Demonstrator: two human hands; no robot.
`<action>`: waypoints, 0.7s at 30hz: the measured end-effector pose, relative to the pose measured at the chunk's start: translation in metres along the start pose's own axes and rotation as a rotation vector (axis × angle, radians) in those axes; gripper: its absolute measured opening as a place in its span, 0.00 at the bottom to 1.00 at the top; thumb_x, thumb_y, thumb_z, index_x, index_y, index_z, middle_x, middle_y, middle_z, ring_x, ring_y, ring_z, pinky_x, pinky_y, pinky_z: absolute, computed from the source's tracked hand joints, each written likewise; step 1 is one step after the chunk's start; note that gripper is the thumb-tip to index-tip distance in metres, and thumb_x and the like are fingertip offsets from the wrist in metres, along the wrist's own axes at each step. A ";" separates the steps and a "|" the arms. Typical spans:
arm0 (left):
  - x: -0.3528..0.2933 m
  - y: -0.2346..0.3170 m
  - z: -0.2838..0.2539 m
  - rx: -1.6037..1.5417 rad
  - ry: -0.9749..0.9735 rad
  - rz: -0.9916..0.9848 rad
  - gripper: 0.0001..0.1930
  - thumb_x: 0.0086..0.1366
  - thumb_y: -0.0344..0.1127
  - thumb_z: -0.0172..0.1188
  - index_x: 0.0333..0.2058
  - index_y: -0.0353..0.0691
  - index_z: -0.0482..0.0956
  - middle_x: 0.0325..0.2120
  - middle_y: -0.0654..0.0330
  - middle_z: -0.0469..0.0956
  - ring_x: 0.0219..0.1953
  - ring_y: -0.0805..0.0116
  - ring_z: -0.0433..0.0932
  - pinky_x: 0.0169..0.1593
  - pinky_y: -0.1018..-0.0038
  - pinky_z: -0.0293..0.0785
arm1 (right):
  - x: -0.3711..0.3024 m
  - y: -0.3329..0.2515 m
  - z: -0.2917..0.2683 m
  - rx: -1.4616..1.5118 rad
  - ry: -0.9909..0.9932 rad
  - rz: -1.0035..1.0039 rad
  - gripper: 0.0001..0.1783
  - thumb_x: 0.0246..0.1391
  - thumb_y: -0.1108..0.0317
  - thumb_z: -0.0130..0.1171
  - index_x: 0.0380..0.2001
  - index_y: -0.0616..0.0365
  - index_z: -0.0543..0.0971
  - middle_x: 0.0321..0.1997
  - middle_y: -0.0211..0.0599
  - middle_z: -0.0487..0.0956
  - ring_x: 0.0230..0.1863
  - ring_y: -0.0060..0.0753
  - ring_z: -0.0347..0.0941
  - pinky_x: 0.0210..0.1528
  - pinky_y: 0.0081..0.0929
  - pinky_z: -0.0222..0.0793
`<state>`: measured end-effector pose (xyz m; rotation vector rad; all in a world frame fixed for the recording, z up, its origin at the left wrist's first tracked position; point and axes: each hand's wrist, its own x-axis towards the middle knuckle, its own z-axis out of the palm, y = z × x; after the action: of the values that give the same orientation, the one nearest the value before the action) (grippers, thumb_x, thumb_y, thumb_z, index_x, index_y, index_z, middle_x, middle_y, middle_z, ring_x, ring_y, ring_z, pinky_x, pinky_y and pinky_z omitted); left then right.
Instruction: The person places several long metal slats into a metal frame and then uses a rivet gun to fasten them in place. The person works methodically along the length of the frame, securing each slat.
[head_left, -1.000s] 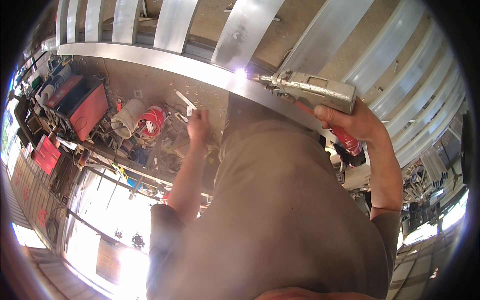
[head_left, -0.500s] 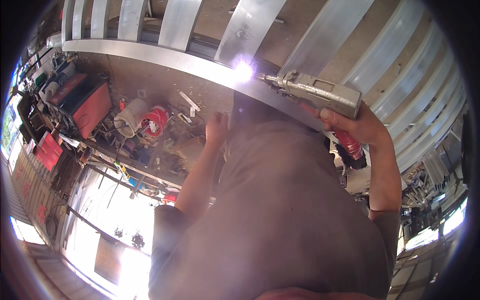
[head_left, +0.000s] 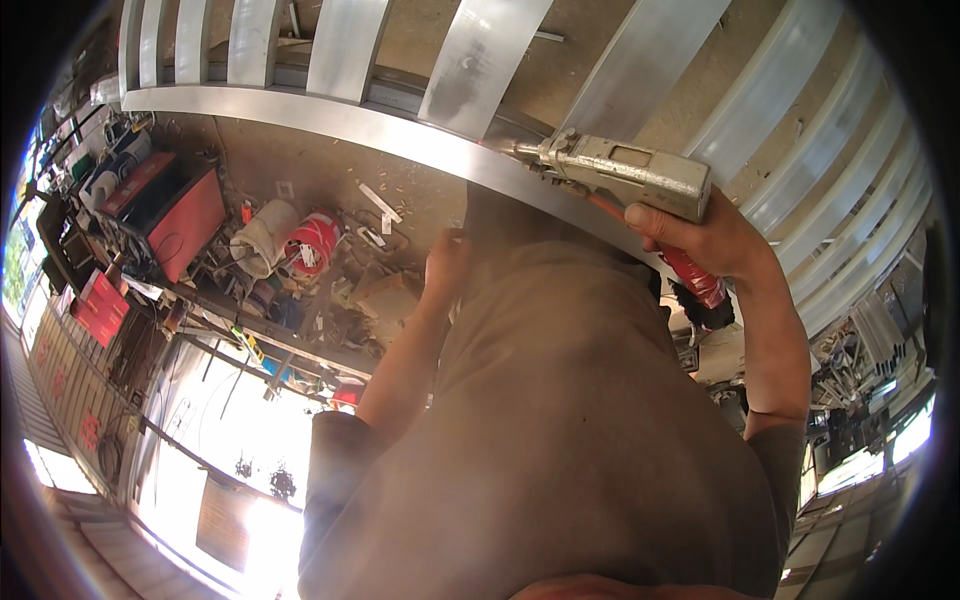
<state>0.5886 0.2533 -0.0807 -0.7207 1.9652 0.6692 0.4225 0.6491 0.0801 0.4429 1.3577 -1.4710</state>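
Gone now the bright flare at the nozzle, and drawn back toward the torso the left hand (head_left: 443, 268) — fingers loosely curled near the shirt (head_left: 560, 420), grip impossible to tell, nothing visibly held. Wrapped tight around the red handle of a boxy grey handheld welding gun (head_left: 625, 172), the right hand (head_left: 710, 240) — nozzle tip touching the curved shiny metal rail (head_left: 330, 118) where a flat upright slat (head_left: 480, 55) joins it. Below left, a red machine box (head_left: 175, 215) and a red-and-white wire spool (head_left: 312, 243) amid floor clutter.
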 end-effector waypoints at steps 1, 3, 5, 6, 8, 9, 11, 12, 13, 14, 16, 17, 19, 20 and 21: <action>0.000 0.000 0.000 0.003 -0.004 0.005 0.17 0.67 0.39 0.63 0.52 0.40 0.81 0.38 0.51 0.84 0.42 0.61 0.84 0.48 0.66 0.78 | 0.000 0.000 0.001 0.006 0.002 -0.003 0.35 0.62 0.51 0.68 0.65 0.60 0.73 0.54 0.34 0.84 0.41 0.24 0.77 0.40 0.27 0.77; 0.000 0.001 0.003 0.032 -0.006 0.021 0.18 0.67 0.40 0.63 0.53 0.41 0.81 0.37 0.51 0.85 0.42 0.60 0.84 0.48 0.65 0.79 | -0.001 0.001 0.000 0.015 0.002 -0.011 0.35 0.62 0.51 0.68 0.65 0.60 0.73 0.53 0.34 0.84 0.41 0.23 0.77 0.40 0.27 0.77; 0.001 0.000 0.005 0.085 -0.003 0.044 0.19 0.67 0.40 0.63 0.54 0.41 0.80 0.37 0.51 0.85 0.42 0.59 0.85 0.48 0.65 0.79 | -0.001 0.002 0.000 0.020 -0.003 -0.023 0.35 0.62 0.51 0.68 0.65 0.59 0.73 0.53 0.34 0.84 0.41 0.23 0.77 0.40 0.26 0.77; 0.001 -0.001 0.005 0.080 -0.005 0.050 0.19 0.67 0.41 0.63 0.54 0.41 0.80 0.37 0.51 0.85 0.42 0.59 0.85 0.47 0.64 0.79 | -0.001 0.001 0.000 0.015 -0.007 -0.014 0.35 0.62 0.51 0.68 0.65 0.59 0.73 0.53 0.34 0.84 0.40 0.23 0.77 0.40 0.26 0.77; 0.003 -0.004 0.007 0.072 -0.010 0.067 0.20 0.67 0.41 0.63 0.54 0.40 0.80 0.36 0.51 0.85 0.41 0.58 0.85 0.47 0.64 0.80 | -0.002 0.000 -0.001 0.004 -0.011 0.002 0.36 0.62 0.51 0.68 0.66 0.59 0.73 0.53 0.34 0.84 0.40 0.23 0.76 0.39 0.26 0.77; 0.003 -0.005 0.009 0.040 -0.009 0.069 0.20 0.67 0.41 0.63 0.54 0.40 0.80 0.36 0.50 0.85 0.41 0.58 0.85 0.47 0.64 0.80 | -0.001 0.000 -0.001 0.002 -0.004 0.001 0.36 0.62 0.51 0.69 0.66 0.59 0.73 0.53 0.34 0.84 0.39 0.23 0.76 0.39 0.26 0.77; 0.004 -0.008 0.011 0.056 -0.005 0.075 0.19 0.67 0.40 0.63 0.54 0.41 0.80 0.36 0.51 0.85 0.40 0.60 0.86 0.45 0.65 0.80 | -0.001 0.000 0.000 0.006 0.000 -0.005 0.35 0.61 0.51 0.69 0.65 0.60 0.73 0.52 0.34 0.84 0.39 0.23 0.76 0.39 0.26 0.77; 0.005 -0.009 0.012 0.051 0.000 0.082 0.19 0.67 0.40 0.63 0.54 0.41 0.80 0.35 0.51 0.85 0.39 0.60 0.86 0.45 0.65 0.80 | -0.002 -0.001 0.000 -0.015 0.008 0.012 0.35 0.61 0.52 0.69 0.65 0.60 0.73 0.52 0.35 0.84 0.39 0.23 0.76 0.39 0.26 0.77; 0.006 -0.011 0.013 0.056 0.001 0.077 0.18 0.68 0.40 0.63 0.54 0.41 0.80 0.35 0.51 0.85 0.39 0.59 0.86 0.45 0.65 0.80 | -0.003 -0.001 -0.001 -0.033 0.008 0.029 0.35 0.62 0.52 0.69 0.65 0.61 0.73 0.52 0.35 0.84 0.40 0.23 0.76 0.40 0.26 0.77; 0.007 -0.012 0.013 0.065 0.006 0.086 0.18 0.68 0.40 0.63 0.54 0.41 0.80 0.35 0.51 0.85 0.39 0.59 0.86 0.45 0.65 0.80 | -0.004 0.000 -0.001 -0.056 0.015 0.045 0.34 0.62 0.53 0.68 0.65 0.61 0.73 0.52 0.35 0.84 0.40 0.24 0.76 0.40 0.26 0.77; 0.006 -0.013 0.013 0.010 0.014 0.119 0.18 0.68 0.41 0.63 0.53 0.41 0.80 0.34 0.52 0.85 0.39 0.58 0.86 0.45 0.64 0.80 | -0.013 0.004 0.003 0.090 0.114 -0.048 0.29 0.58 0.54 0.72 0.55 0.62 0.79 0.37 0.32 0.82 0.34 0.23 0.77 0.39 0.26 0.77; 0.007 -0.012 0.013 0.040 0.008 0.103 0.18 0.68 0.42 0.63 0.53 0.41 0.80 0.34 0.51 0.85 0.39 0.57 0.86 0.45 0.64 0.79 | -0.019 0.005 0.001 0.157 0.141 -0.030 0.27 0.58 0.57 0.71 0.55 0.62 0.78 0.40 0.36 0.83 0.34 0.24 0.78 0.40 0.27 0.77; 0.005 -0.010 0.011 0.035 -0.022 0.099 0.21 0.68 0.46 0.59 0.56 0.44 0.79 0.40 0.47 0.85 0.46 0.50 0.84 0.50 0.59 0.78 | -0.030 0.009 -0.005 0.155 0.203 -0.001 0.27 0.58 0.59 0.71 0.56 0.62 0.78 0.42 0.38 0.84 0.34 0.25 0.78 0.40 0.27 0.77; 0.003 -0.008 0.010 0.032 -0.034 0.099 0.23 0.68 0.48 0.57 0.57 0.45 0.78 0.42 0.44 0.85 0.49 0.46 0.84 0.52 0.56 0.77 | -0.036 0.011 -0.009 0.143 0.248 0.046 0.27 0.58 0.60 0.71 0.56 0.62 0.78 0.43 0.39 0.84 0.34 0.26 0.79 0.40 0.28 0.77; 0.001 -0.006 0.009 0.040 -0.040 0.078 0.23 0.68 0.48 0.57 0.57 0.45 0.78 0.43 0.45 0.85 0.49 0.46 0.84 0.52 0.56 0.77 | -0.043 0.014 -0.011 0.181 0.250 -0.034 0.27 0.59 0.57 0.70 0.56 0.62 0.78 0.44 0.41 0.84 0.34 0.28 0.79 0.39 0.29 0.77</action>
<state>0.5973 0.2554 -0.0866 -0.6045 1.9731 0.6845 0.4475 0.6796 0.1047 0.7441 1.4362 -1.6143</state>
